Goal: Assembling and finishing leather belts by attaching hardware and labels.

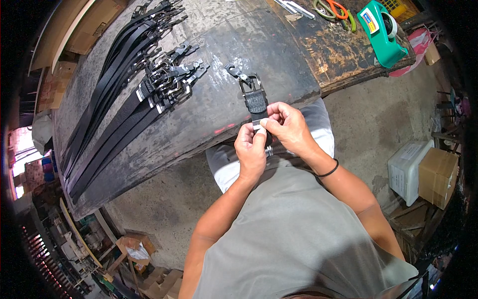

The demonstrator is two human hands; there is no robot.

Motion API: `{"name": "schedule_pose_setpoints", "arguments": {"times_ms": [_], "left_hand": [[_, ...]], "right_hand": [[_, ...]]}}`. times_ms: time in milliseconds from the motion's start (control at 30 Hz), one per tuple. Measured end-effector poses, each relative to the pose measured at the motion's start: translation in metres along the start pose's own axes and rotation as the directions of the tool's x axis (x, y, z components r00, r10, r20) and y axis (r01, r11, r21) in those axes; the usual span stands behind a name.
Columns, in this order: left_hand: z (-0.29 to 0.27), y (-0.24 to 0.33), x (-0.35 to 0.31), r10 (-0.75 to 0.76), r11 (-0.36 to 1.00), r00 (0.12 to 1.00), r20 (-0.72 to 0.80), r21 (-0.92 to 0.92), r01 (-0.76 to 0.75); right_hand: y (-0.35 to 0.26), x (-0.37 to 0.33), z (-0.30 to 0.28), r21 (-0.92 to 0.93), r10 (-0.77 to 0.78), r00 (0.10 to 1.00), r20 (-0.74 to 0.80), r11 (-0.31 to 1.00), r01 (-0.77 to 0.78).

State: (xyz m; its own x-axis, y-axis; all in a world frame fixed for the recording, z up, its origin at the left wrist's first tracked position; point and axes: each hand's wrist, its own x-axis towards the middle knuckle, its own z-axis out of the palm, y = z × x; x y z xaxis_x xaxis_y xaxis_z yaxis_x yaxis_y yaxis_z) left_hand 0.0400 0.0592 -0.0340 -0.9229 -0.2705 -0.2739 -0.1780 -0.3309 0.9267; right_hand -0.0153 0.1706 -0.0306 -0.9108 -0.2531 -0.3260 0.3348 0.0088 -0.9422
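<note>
A black leather belt (256, 101) with a metal buckle (251, 83) lies over the table's near edge, its buckle end pointing away from me. My left hand (250, 145) pinches the belt from the left, just below the buckle. From the right, my right hand (288, 126) presses thumb and fingers on the same spot. Between the fingertips a small white strip (258, 124) crosses the belt. The rest of the belt drops out of sight behind my hands. To the left lie bundles of black belts (130, 110) with their metal buckles (175, 79) heaped together.
The dark worktable (214, 107) spans the view's top half. On the wooden top at right stand a green tape dispenser (383, 42), orange-handled scissors (338, 10) and metal strips (296, 8). A white bin (407, 167) and a cardboard box (438, 177) stand at far right.
</note>
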Motion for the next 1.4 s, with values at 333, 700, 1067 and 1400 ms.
{"name": "schedule_pose_setpoints", "arguments": {"times_ms": [333, 700, 1067, 1400], "left_hand": [[0.005, 0.003, 0.005, 0.027, 0.999, 0.999, -0.019, 0.044, -0.026], [-0.002, -0.007, 0.005, 0.143, 0.962, 0.99, 0.01, 0.234, -0.141], [0.0, -0.001, 0.003, 0.086, 0.98, 0.996, 0.001, 0.18, -0.085], [-0.002, -0.009, 0.007, 0.138, 0.979, 0.989, -0.043, 0.156, -0.13]], "right_hand": [[0.002, -0.003, -0.007, 0.095, 0.03, 0.999, 0.021, 0.995, -0.032], [-0.014, -0.001, -0.005, -0.176, 0.085, 0.995, -0.052, 0.98, -0.092], [-0.016, 0.001, -0.001, -0.144, 0.056, 0.996, -0.069, 0.987, -0.065], [0.001, -0.014, -0.01, -0.35, -0.153, 0.988, 0.003, 0.925, 0.145]]}}
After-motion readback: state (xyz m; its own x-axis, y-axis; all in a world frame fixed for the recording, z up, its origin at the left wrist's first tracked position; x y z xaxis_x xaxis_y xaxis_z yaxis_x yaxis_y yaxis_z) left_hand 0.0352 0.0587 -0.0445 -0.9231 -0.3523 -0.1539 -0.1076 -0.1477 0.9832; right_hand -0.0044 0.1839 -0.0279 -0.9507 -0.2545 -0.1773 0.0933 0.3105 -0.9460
